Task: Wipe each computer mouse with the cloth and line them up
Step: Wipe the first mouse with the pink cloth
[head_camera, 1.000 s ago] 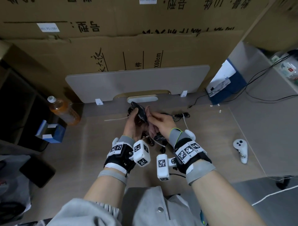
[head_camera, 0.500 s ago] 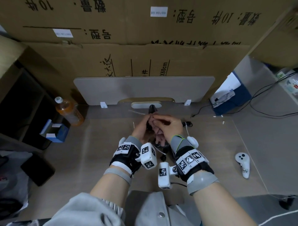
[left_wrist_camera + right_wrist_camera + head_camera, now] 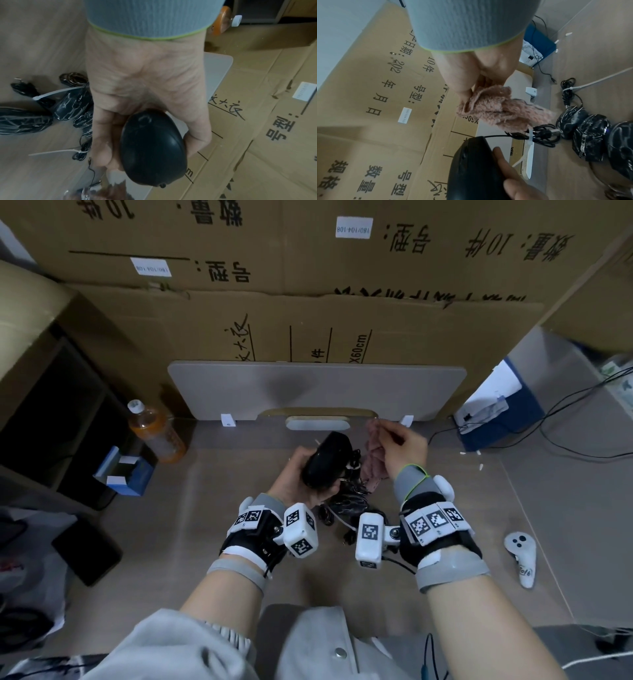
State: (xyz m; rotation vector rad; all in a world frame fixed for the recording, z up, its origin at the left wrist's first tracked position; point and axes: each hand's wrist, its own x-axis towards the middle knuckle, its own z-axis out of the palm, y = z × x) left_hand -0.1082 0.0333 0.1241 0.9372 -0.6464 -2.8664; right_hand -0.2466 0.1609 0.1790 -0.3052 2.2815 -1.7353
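Observation:
My left hand (image 3: 301,474) grips a plain black mouse (image 3: 327,462) (image 3: 152,148) (image 3: 471,169) above the desk, fingers curled round its sides. Its cable runs to a bundle (image 3: 539,135) tied with a white zip tie. My right hand (image 3: 402,445) holds a pink fluffy cloth (image 3: 375,455) (image 3: 501,112) just right of the mouse, apart from it. Three black mice with a marbled pattern (image 3: 589,135) (image 3: 72,106) lie side by side on the desk below my hands, with their bundled cables.
A grey board (image 3: 318,388) leans on cardboard boxes (image 3: 342,302) at the back. An orange drink bottle (image 3: 156,433) and a blue box (image 3: 126,474) stand at the left. A white controller (image 3: 522,556) lies at the right, a blue-and-white box with cables (image 3: 500,409) at the back right.
My hands were together at the mouse with the cloth against it. Now my right hand has pulled the cloth off to the right, and the mouse's top shows in my left hand.

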